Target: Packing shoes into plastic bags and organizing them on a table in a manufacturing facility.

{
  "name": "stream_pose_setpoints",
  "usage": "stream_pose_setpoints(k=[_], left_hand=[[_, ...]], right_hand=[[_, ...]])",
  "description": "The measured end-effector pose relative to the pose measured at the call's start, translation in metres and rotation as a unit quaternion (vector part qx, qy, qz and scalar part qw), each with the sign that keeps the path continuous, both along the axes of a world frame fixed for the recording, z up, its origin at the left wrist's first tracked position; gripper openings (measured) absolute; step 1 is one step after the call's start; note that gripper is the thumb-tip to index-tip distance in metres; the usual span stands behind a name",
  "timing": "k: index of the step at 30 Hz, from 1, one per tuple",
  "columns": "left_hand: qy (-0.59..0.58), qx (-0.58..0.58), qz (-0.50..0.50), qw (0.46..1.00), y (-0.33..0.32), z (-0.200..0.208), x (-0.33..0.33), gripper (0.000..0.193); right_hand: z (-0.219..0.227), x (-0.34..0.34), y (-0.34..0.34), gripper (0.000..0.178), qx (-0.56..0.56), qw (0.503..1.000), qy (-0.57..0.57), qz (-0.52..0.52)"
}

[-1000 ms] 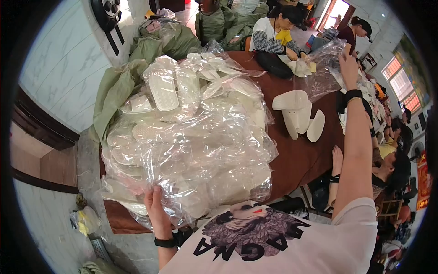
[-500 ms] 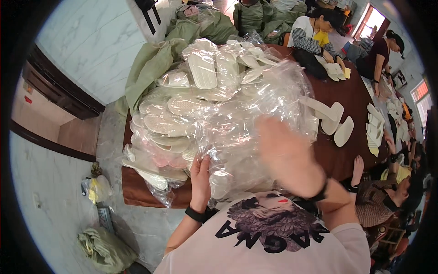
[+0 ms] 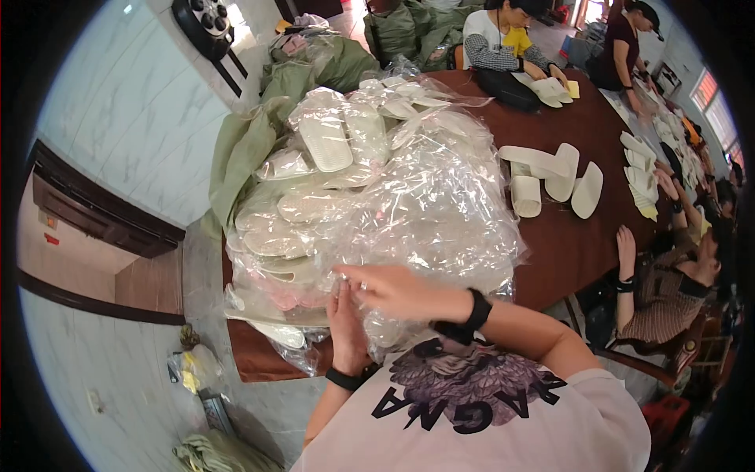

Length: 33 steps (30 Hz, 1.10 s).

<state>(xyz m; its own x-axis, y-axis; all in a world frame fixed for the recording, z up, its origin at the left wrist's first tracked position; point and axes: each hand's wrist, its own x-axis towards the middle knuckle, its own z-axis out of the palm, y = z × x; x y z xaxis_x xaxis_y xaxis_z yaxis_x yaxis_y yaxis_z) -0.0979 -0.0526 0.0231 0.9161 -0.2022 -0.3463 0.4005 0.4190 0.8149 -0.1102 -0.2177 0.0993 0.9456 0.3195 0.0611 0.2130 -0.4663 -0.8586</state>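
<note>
A large heap of white slippers [image 3: 326, 145] in clear plastic bags lies before me. A wide clear plastic bag [image 3: 440, 204] is spread over its right side. My left hand [image 3: 344, 326] is at the heap's near edge, fingers closed on the bag's film. Across from the right comes my right hand [image 3: 405, 291], its fingertips meeting the film just above my left fingers in what looks like a pinch. Some pinkish items [image 3: 295, 299] show through the plastic beside my left hand.
Loose white slipper parts [image 3: 562, 169] lie on the brown-covered table [image 3: 550, 259] to the right. Beyond them is a stack of white slippers [image 3: 641, 177]. Co-workers sit along the far and right sides. Green sacks [image 3: 338, 63] stand behind the heap, and a dark door frame [image 3: 102, 212] is at left.
My right hand has swept left and down from over the bag to my left hand. My left hand stays at the film. The view has shifted slightly.
</note>
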Motion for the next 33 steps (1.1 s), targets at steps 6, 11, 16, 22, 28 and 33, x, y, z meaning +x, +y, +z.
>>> stream_pose_setpoints(k=[6,11,16,22,28,33], left_hand=[[-0.040,0.113,0.164,0.979,0.031,0.018,0.011,0.033],[-0.089,0.149,0.122,0.977,0.044,0.033,0.019,0.023],[-0.117,0.151,0.102,0.976,0.026,-0.002,0.021,0.019],[-0.121,0.153,0.093,0.976,0.025,-0.006,0.003,0.015],[-0.155,0.135,0.069,0.976,0.004,-0.009,-0.004,0.018],[-0.036,-0.037,0.090,0.995,-0.005,0.012,-0.014,0.032]], right_hand=[[-0.083,0.026,-0.181,0.058,0.036,0.968,-0.032,-0.245],[-0.064,0.012,-0.184,0.062,0.163,0.950,0.125,-0.234],[-0.082,0.010,-0.110,0.044,-0.173,0.954,-0.004,-0.245],[-0.031,0.016,-0.097,0.019,-0.087,0.937,-0.131,-0.311],[-0.009,0.003,-0.009,0.029,-0.240,0.962,-0.093,-0.096],[-0.022,0.003,0.008,0.029,-0.222,0.941,-0.237,-0.097]])
